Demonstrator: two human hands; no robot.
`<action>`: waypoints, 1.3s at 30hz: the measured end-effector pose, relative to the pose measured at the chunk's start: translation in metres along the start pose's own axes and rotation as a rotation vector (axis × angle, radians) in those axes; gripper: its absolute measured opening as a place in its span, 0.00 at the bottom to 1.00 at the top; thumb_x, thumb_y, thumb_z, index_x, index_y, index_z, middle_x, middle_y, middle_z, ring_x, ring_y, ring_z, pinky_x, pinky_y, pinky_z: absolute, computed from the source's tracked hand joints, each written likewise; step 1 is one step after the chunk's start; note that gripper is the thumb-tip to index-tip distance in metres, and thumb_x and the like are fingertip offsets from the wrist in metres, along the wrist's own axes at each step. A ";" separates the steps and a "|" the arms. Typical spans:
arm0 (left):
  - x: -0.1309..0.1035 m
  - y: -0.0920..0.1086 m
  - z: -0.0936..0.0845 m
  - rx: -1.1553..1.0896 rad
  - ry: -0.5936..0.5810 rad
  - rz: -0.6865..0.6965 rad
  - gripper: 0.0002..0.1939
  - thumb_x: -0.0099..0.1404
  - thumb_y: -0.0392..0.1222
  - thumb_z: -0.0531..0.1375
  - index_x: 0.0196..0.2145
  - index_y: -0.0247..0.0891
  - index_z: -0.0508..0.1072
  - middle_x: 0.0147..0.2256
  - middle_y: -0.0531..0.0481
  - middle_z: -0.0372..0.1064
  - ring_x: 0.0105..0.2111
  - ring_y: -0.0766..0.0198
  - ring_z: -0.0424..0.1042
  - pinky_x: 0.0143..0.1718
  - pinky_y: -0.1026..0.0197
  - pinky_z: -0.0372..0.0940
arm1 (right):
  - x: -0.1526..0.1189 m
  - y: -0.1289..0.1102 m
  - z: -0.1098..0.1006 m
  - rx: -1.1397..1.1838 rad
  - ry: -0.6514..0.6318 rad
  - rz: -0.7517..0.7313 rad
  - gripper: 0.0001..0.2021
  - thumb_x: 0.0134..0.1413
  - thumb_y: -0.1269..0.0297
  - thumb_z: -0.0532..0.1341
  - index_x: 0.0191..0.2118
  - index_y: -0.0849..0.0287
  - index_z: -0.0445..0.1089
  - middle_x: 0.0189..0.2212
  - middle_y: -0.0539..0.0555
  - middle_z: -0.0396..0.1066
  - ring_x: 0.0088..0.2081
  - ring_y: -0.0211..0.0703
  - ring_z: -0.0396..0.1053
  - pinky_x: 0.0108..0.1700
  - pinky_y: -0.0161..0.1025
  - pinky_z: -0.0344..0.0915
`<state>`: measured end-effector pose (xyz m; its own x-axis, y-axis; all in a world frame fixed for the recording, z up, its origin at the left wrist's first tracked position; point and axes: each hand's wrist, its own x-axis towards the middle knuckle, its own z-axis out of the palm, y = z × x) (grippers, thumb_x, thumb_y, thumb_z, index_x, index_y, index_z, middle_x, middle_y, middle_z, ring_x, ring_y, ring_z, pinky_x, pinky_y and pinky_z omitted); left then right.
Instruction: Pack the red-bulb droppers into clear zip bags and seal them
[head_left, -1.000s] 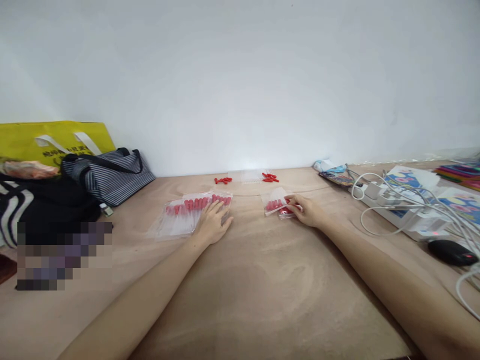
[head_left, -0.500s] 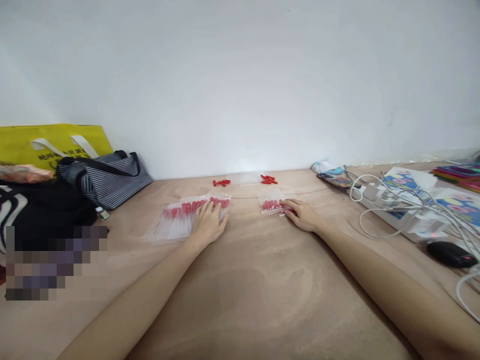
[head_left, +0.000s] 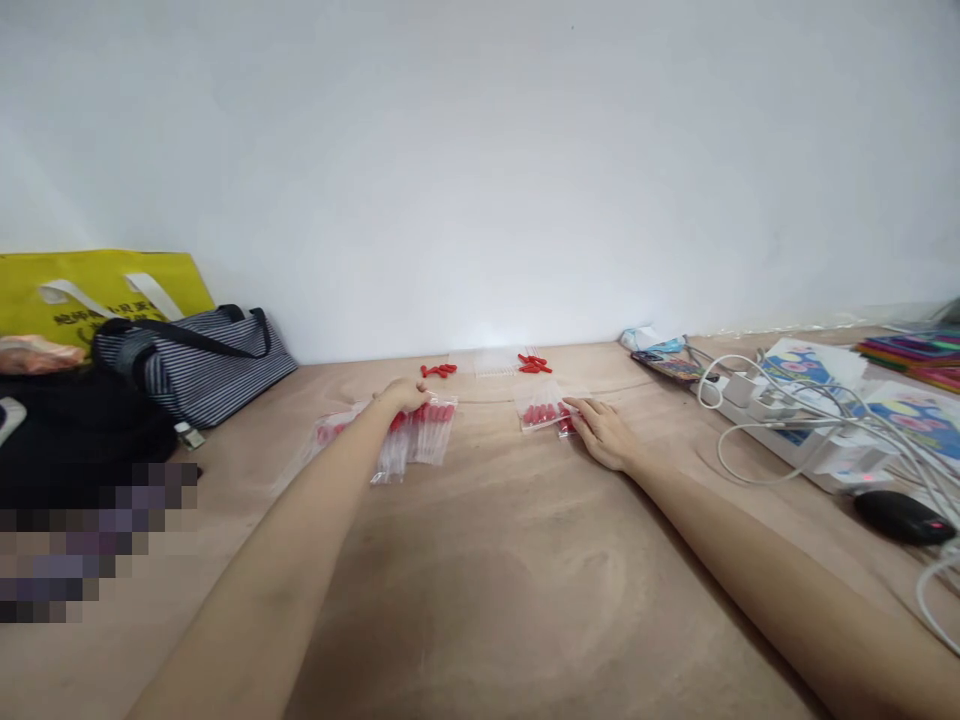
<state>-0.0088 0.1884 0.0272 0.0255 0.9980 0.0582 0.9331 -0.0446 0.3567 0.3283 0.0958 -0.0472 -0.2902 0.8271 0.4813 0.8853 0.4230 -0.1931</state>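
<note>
A clear packet of red-capped tubes [head_left: 420, 437] hung from the left hand [head_left: 405, 394], its lower end resting on the bench [head_left: 495, 590] a little left of centre. The left hand's fingers were curled down over the packet's top edge and closed on it, lifting that end clear of the wood. Just to the left of it, more clear packets [head_left: 324, 440] with red caps lay flat on the bench, partly hidden behind the left forearm.

A smaller clear packet [head_left: 538, 409] holding red pieces lay to the right of centre. The right hand [head_left: 604, 433] lay flat and palm down, its fingers stretched out loosely, their tips touching the packet's near right corner; whether they pinched anything could not be told.

Farther back, close to the white wall [head_left: 480, 160], two small heaps of loose red caps [head_left: 438, 370] [head_left: 533, 363] lay either side of a row of clear tubes [head_left: 491, 361].

On the left edge of the bench stood a striped grey bag [head_left: 196, 362], with a yellow bag [head_left: 90, 293] behind it and a black bag [head_left: 75, 430] in front.

On the right lay a white power strip [head_left: 787, 420] with a tangle of white cables [head_left: 840, 410], a black mouse [head_left: 904, 516] nearer the edge, printed sheets [head_left: 810, 358], and coloured pens [head_left: 911, 352] in the far corner.
</note>
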 end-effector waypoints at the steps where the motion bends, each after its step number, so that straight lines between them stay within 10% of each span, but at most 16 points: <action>1: 0.002 -0.001 0.000 -0.017 -0.005 0.008 0.06 0.48 0.42 0.58 0.19 0.38 0.69 0.18 0.52 0.67 0.25 0.59 0.68 0.30 0.60 0.61 | 0.000 0.000 0.000 -0.003 0.017 0.003 0.18 0.58 0.62 0.43 0.52 0.57 0.56 0.46 0.56 0.64 0.46 0.46 0.61 0.47 0.44 0.55; 8: -0.010 0.017 -0.012 -0.218 0.113 0.200 0.06 0.52 0.41 0.57 0.24 0.36 0.69 0.22 0.54 0.68 0.25 0.66 0.67 0.29 0.66 0.61 | 0.000 -0.006 -0.003 0.020 0.241 0.025 0.14 0.56 0.61 0.47 0.43 0.58 0.65 0.40 0.57 0.67 0.44 0.48 0.62 0.47 0.47 0.55; 14: -0.033 0.049 -0.029 -0.403 0.406 0.426 0.07 0.55 0.41 0.57 0.28 0.34 0.69 0.29 0.50 0.68 0.29 0.67 0.68 0.32 0.66 0.63 | 0.007 -0.052 0.001 0.508 0.324 0.131 0.14 0.51 0.56 0.53 0.38 0.61 0.65 0.30 0.55 0.67 0.26 0.38 0.64 0.28 0.36 0.62; 22: -0.095 0.069 0.013 -0.373 0.699 0.969 0.07 0.61 0.35 0.53 0.26 0.35 0.68 0.30 0.49 0.67 0.32 0.67 0.68 0.35 0.63 0.64 | 0.008 -0.098 0.013 0.746 0.357 0.010 0.26 0.47 0.61 0.59 0.52 0.60 0.52 0.42 0.61 0.62 0.27 0.35 0.65 0.30 0.38 0.66; 39: -0.152 0.030 0.045 -0.197 0.347 1.267 0.08 0.63 0.32 0.50 0.32 0.35 0.68 0.35 0.47 0.70 0.35 0.69 0.71 0.36 0.68 0.67 | -0.029 -0.091 -0.015 0.006 0.338 -0.696 0.09 0.56 0.70 0.51 0.31 0.60 0.68 0.22 0.51 0.67 0.24 0.35 0.61 0.25 0.34 0.54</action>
<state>0.0315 0.0377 -0.0128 0.7134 0.2002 0.6715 0.2646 -0.9643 0.0064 0.2611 0.0277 -0.0309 -0.6517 0.2120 0.7282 0.5370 0.8070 0.2457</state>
